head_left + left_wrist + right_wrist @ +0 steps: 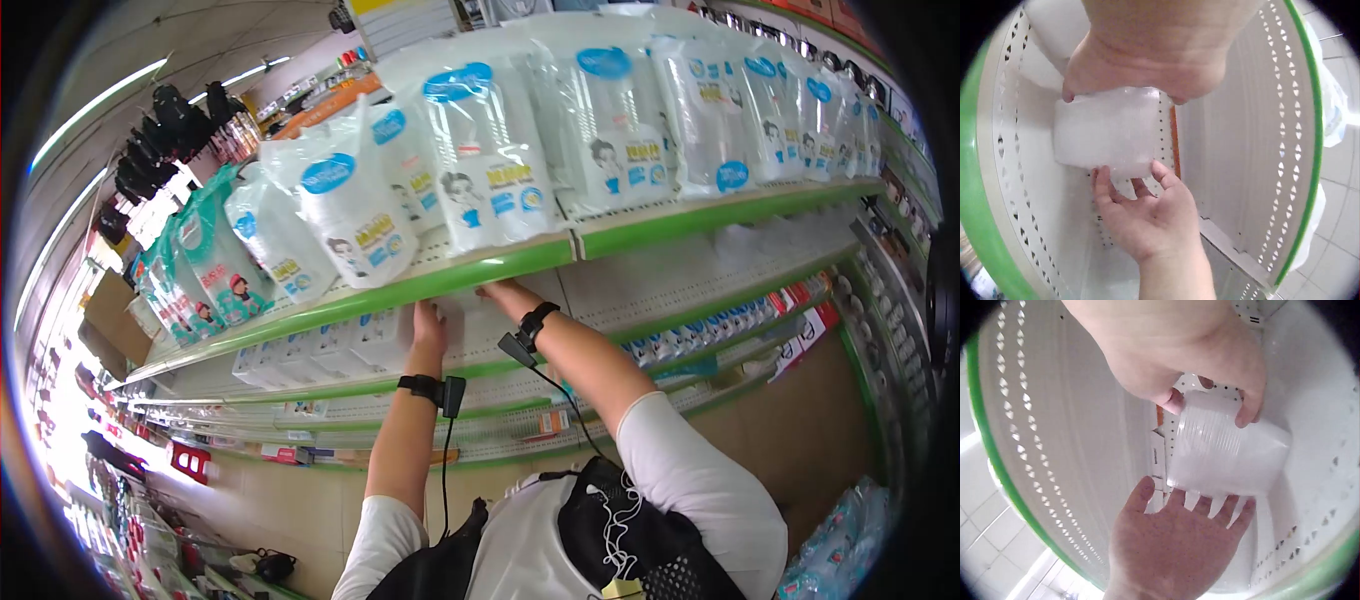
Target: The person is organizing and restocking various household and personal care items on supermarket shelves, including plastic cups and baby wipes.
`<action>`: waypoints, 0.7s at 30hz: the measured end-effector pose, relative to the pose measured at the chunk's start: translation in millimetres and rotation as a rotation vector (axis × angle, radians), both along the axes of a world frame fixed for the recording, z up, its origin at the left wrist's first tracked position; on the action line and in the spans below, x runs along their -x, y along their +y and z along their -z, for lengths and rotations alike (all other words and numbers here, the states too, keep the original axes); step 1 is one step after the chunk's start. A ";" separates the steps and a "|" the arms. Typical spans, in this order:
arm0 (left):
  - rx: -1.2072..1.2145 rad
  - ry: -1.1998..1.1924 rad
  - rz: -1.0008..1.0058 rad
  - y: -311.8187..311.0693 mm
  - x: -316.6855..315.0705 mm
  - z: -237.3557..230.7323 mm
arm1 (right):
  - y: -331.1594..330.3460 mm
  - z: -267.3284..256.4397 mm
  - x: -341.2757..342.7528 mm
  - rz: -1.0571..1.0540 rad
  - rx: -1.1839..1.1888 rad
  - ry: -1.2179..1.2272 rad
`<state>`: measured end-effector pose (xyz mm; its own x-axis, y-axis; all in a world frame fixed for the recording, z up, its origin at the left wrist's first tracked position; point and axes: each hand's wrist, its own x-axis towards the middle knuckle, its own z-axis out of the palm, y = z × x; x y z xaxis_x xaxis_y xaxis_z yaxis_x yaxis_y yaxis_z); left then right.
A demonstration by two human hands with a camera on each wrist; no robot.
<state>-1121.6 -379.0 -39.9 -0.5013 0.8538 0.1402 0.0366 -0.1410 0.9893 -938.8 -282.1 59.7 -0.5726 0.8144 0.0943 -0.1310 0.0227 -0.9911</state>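
A translucent white pack (1229,447), finely ridged like stacked plastic cups, lies between my two hands inside a shelf bay. My left hand (428,325) reaches under the upper shelf; in the right wrist view that left hand (1175,547) has its fingers spread fairly straight, fingertips at one side of the pack and thumb apart from it. Opposite, my right hand (1197,353) grips the other side with bent fingers and thumb. The left wrist view also shows the pack (1110,131) between my left hand (1141,56) and the bent fingertips of my right hand (1154,215).
Large clear bags (490,160) with blue oval labels line the green-edged upper shelf (480,265) above my forearms. White packs (370,340) stand in a row left of my left hand. Lower shelves hold rows of small goods (690,335). Green bags (215,250) stand at far left.
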 end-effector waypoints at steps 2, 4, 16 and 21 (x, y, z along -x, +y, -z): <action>0.010 -0.049 -0.004 2.7 -56.1 -21.9 | 17.4 17.4 -30.8 -0.063 -0.019 -0.003; 0.096 -0.304 -0.080 -4.3 -133.4 -73.1 | 36.1 45.4 -64.9 -0.001 -0.004 -0.040; 0.071 -0.281 0.016 134.4 -267.5 -68.1 | 176.0 67.4 -221.3 0.062 -0.087 -0.087; 0.029 -0.326 0.115 171.8 -246.8 -47.8 | 200.9 51.6 -267.0 0.191 0.353 -0.021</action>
<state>-874.8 -207.2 8.0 -0.4159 0.9087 -0.0367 -0.2961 -0.0972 0.9502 -671.8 -81.2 8.1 -0.4066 0.8866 -0.2203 -0.1373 -0.2977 -0.9447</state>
